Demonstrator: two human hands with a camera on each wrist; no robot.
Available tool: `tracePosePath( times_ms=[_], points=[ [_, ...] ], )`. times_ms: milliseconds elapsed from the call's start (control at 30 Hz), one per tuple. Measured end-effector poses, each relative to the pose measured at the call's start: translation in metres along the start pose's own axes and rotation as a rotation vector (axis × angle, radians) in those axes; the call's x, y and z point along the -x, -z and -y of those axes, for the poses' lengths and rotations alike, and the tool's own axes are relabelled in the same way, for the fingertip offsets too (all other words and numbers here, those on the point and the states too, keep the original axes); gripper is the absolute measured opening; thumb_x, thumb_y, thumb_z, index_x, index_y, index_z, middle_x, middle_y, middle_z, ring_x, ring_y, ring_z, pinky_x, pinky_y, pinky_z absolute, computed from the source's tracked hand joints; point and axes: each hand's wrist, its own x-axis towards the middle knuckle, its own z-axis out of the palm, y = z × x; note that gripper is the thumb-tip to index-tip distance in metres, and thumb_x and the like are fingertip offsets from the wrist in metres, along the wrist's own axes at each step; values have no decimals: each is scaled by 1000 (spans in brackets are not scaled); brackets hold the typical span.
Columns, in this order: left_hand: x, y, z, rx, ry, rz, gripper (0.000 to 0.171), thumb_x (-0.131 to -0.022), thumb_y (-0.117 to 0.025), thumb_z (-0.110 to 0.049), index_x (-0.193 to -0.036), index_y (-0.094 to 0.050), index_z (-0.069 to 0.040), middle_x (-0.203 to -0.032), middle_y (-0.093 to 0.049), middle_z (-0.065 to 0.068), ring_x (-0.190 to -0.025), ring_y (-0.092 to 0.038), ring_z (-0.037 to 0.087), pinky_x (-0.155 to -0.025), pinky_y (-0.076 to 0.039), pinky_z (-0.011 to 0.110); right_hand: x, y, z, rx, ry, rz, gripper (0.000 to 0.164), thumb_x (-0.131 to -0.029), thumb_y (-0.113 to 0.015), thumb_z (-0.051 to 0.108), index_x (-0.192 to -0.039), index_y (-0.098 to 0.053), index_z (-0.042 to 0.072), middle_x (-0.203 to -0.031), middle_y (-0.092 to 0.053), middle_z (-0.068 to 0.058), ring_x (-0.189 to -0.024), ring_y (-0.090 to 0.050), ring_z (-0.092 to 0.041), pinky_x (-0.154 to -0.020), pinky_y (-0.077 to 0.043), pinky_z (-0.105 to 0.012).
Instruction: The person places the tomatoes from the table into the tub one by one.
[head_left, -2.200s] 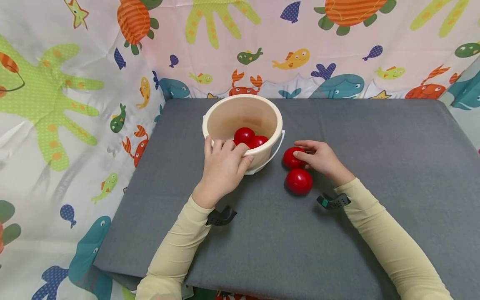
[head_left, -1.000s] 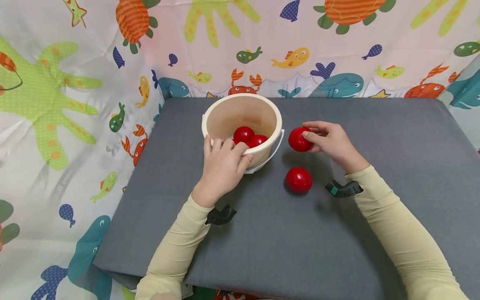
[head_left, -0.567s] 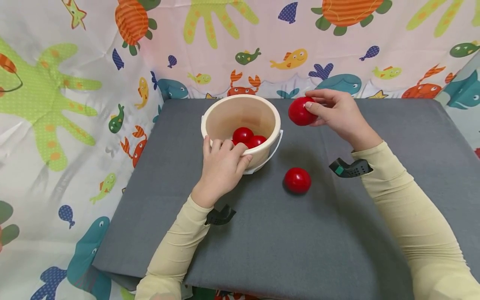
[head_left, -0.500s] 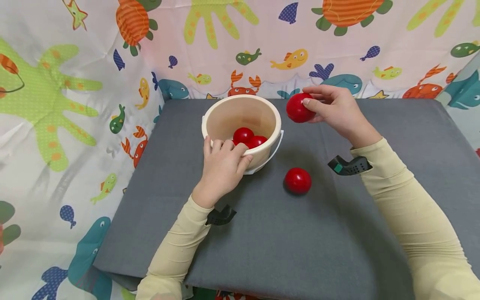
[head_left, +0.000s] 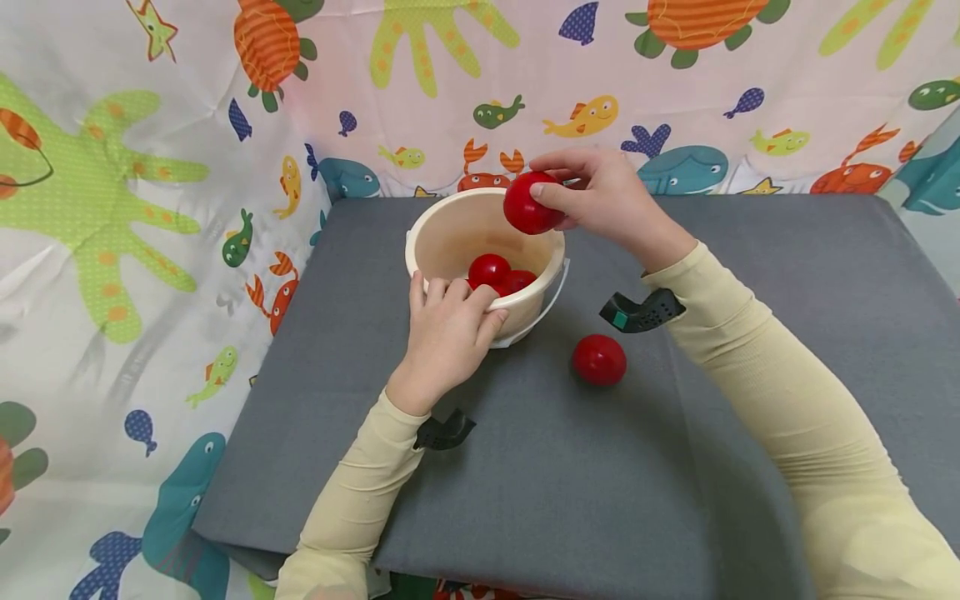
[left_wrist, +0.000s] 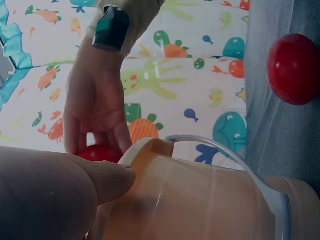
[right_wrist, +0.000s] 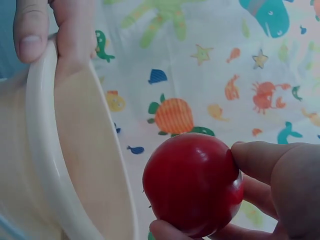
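A cream bucket [head_left: 431, 233] stands on the table, and several glossy red balls [head_left: 487, 270] lie inside it. My left hand [head_left: 446, 333] grips its near rim, fingers over the edge and thumb [left_wrist: 112, 180] outside. Above the bucket's right far rim, my right hand [head_left: 600, 196] holds another red ball [head_left: 528, 204] between thumb and fingers. In the right wrist view this ball [right_wrist: 192, 185] is round and smooth, apart from the bucket rim [right_wrist: 45, 135]. One more red ball [head_left: 599, 360] sits on the table right of the bucket. Part of the bucket's contents is hidden behind my left hand.
A grey cloth [head_left: 525, 483] covers the table. The bucket's white handle [head_left: 551, 308] hangs down its right side. A curtain printed with sea animals [head_left: 420, 125] hangs behind and to the left of the table.
My right hand has lifted one red ball from beside the other on the table, raised it, and moved it left over the bucket. My left hand has stayed on the rim.
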Motion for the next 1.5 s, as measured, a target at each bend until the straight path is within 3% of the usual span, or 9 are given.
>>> tracePosePath(
  times_ms=[367, 700, 1100, 1500],
  points=[
    [0, 0, 1, 12, -1, 4, 29, -95, -69, -35, -117, -70, -16, -115, -68, 12, -118, -54, 34, -120, -15, 68, -14, -39, 4, 30, 7, 85, 47, -97, -68, 21, -142, -59, 11, -137, -61, -16, -117, -63, -33, -88, -61, -47],
    [0, -1, 1, -7, -19, -2, 29, -97, -67, -35, -118, -70, -16, -115, -69, 12, -117, -55, 34, -120, -16, 69, -11, -56, -5, 69, -12, 123, 47, -96, -69, 21, -142, -60, 12, -134, -64, -14, -115, -64, -31, -90, -61, -47],
    [1, -1, 0, -23, -24, -11, 28, -98, -66, -35, -117, -70, -16, -113, -69, 13, -117, -55, 35, -119, -16, 69, -10, -60, -9, 155, -38, 148, 45, -97, -68, 22, -141, -62, 15, -136, -64, -13, -120, -64, -32, -91, -60, -46],
    [1, -1, 2, -25, -27, -17, 27, -97, -66, -34, -117, -71, -15, -111, -69, 13, -115, -55, 35, -119, -18, 69, -7, -58, -11, 118, -25, 120, 41, -98, -65, 23, -138, -65, 13, -136, -66, -11, -119, -65, -31, -90, -61, -43]
  ],
)
